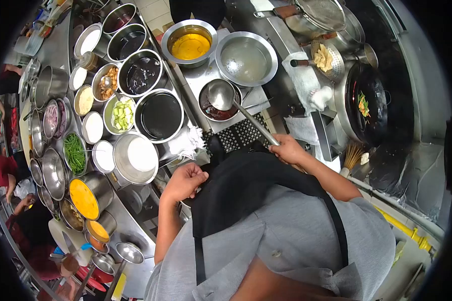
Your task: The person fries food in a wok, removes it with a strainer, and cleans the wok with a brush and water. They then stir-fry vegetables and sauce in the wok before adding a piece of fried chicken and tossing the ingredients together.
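Observation:
My right hand point(288, 149) is closed around the handle end of a long metal ladle point(221, 94). The ladle's bowl is over a pot of dark red sauce point(212, 113), near its upper rim. My left hand point(187, 181) is held by the black apron point(246, 175) with its fingers curled in; whether anything is between them is hidden. Beyond the sauce pot stand a bowl of yellow liquid point(191, 46) and a wide bowl of cloudy liquid point(246, 58). At the right, a black wok point(376, 108) holds some sliced vegetables point(363, 106).
Pots of dark liquid point(161, 116), green beans point(75, 153) and cut green vegetables point(122, 115) crowd the left counter. A strainer point(331, 62) holding pale food lies beside the wok, near a bamboo brush point(352, 156). Other people stand at far left.

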Action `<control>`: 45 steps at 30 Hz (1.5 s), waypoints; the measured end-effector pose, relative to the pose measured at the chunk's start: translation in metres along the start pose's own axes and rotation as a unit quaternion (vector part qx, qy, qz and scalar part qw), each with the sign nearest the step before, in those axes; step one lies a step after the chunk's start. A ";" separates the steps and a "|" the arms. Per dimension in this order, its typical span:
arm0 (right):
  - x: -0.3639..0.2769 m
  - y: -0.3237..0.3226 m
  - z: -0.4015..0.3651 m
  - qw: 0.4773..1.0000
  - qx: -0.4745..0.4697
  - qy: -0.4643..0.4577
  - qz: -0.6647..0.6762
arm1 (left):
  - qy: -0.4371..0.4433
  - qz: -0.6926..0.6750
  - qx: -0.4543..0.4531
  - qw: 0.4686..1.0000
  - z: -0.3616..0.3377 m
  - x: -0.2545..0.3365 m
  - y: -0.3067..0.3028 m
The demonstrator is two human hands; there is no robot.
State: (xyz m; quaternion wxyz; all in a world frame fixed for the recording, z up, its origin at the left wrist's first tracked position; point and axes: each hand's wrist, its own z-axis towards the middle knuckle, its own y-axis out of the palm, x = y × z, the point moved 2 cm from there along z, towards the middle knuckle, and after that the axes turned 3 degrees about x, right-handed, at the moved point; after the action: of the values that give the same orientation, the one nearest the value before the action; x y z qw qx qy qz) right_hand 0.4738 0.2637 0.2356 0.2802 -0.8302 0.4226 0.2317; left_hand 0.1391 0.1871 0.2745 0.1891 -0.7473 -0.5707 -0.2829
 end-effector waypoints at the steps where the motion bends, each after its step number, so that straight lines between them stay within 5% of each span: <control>1: -0.001 0.001 0.002 1.000 -0.008 0.005 -0.013 | 0.003 -0.005 0.000 1.000 0.000 -0.001 0.000; 18: 0.005 0.026 0.024 0.997 -0.009 0.028 -0.064 | 0.007 -0.024 0.003 1.000 -0.006 -0.018 0.001; 29: 0.026 0.026 0.038 0.974 -0.093 0.109 0.174 | -0.016 -0.051 0.019 0.998 -0.011 -0.024 0.002; 45: 0.036 0.007 0.014 0.958 -0.106 0.123 0.237 | -0.016 -0.023 0.011 1.000 -0.003 -0.015 0.005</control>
State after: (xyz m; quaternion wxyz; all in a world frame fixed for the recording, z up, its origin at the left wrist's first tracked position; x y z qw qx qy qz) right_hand 0.4856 0.2490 0.2008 0.0736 -0.7535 0.6110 0.2312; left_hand 0.1400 0.1724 0.2673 0.1820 -0.7360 -0.5939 -0.2691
